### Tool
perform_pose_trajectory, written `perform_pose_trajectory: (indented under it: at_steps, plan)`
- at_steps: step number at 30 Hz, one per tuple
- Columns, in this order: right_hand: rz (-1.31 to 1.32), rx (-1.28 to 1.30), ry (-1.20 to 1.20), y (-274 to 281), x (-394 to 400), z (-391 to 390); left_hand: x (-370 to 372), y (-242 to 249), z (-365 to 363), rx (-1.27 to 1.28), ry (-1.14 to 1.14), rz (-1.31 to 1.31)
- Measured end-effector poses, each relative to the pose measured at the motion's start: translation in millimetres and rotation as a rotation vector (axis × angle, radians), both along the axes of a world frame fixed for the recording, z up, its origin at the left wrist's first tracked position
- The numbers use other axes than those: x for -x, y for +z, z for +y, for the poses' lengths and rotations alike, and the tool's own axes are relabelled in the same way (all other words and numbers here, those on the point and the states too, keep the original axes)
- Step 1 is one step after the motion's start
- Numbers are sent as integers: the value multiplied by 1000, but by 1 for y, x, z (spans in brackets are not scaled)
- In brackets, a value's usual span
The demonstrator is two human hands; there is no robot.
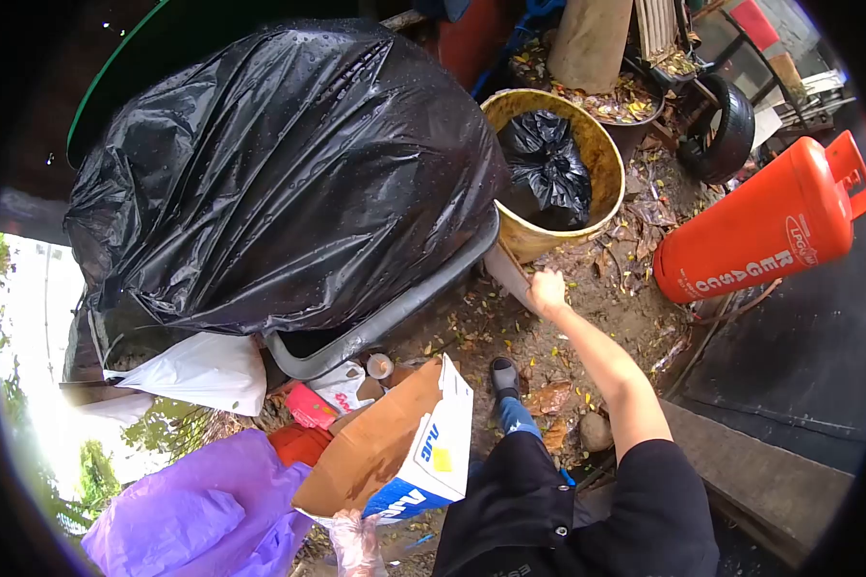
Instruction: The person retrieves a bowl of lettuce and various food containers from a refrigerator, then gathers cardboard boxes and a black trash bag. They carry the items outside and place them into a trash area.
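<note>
My left hand (356,540), in a clear plastic glove, grips the near edge of an open cardboard box (370,460). The box is white and blue outside, with AJC lettering, and tilts so its brown inside shows. My bare right hand (548,291) reaches forward, fingers closed around the end of a flat grey-brown board-like piece (508,275). That piece runs up beside the rim of a dark bin (385,313) heaped with a big wet black garbage bag (298,173). A yellowish tub (601,207) just beyond holds a smaller knotted black bag (547,168).
A purple plastic bag (197,510), a white bag (202,373) and a paper cup (380,366) lie at left. An orange gas cylinder (751,226) stands right, near a tyre (720,130). Muddy ground (616,322) carries leaves and a stone (596,432).
</note>
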State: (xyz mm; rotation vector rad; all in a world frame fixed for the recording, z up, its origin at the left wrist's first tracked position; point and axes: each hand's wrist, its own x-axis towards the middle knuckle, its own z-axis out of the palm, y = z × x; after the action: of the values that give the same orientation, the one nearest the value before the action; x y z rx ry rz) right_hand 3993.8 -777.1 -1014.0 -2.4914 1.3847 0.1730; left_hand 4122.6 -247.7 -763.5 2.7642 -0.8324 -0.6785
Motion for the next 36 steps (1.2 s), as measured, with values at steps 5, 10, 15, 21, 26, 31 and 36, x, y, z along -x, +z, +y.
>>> perform_pose_trajectory:
  at_steps: [5,10,15,21,26,31,36]
  plan:
    - [-163,51,-91,36,-30,-22,0,1,-23,20,-162,-54]
    - [-306,114,-136,34,-49,-36,3,-1,-48,-39,-314,-77]
    - [-382,24,-159,61,-24,-34,7,-18,-85,61,-574,-133]
    - [-444,-107,-227,43,48,-11,3,-35,-174,-145,-481,-140]
    - [-644,-18,-134,30,67,37,-45,-66,-183,104,-141,36]
    - [-687,140,1,68,128,81,-49,-67,-197,18,-92,145]
    - [-400,-10,-180,14,240,145,-62,-86,-212,-178,-348,-55]
